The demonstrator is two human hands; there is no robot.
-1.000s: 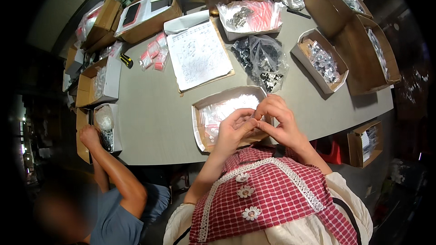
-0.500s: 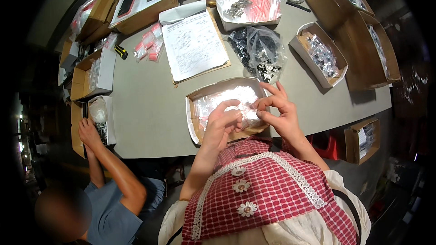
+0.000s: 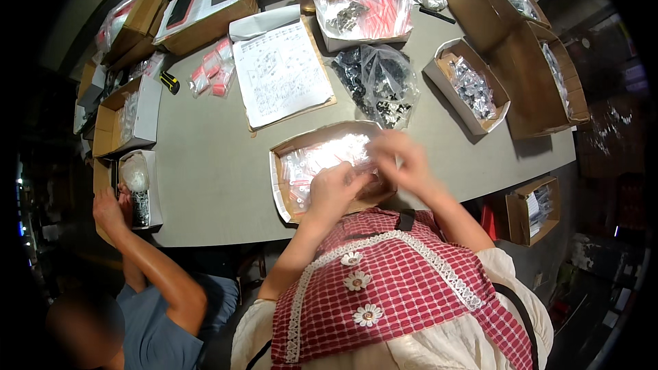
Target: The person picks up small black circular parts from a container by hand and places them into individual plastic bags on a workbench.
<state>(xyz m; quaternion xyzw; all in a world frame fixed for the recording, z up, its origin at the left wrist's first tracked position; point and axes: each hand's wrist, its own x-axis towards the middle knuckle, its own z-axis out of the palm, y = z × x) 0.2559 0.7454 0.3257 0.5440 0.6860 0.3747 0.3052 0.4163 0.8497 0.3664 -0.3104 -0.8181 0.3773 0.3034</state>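
A shallow cardboard box (image 3: 277, 179) with white outer sides stands in front of me, filled with small clear zip bags (image 3: 301, 168) that have red seal lines and small parts inside. Over its near side, my left hand (image 3: 334, 188) has its thumb and fingers pressed together. Whatever is in that pinch is hidden by the fingers and by glare off the plastic. My right hand (image 3: 406, 163) is raised over the box's right side, smeared by motion, so its grip cannot be read.
Beyond the box lie a bag of black parts (image 3: 377, 82) and a clipboard with printed sheets (image 3: 281, 72). Part-filled boxes include one of silvery packets (image 3: 473, 85) at right. A yellow-black cutter (image 3: 169, 82) lies left. A co-worker's hand (image 3: 110, 212) reaches into a box at lower left.
My right hand has turned and closed in from its spread-finger pose, now blurred. My left fingers have dropped lower over the box. The whole view has shifted slightly.
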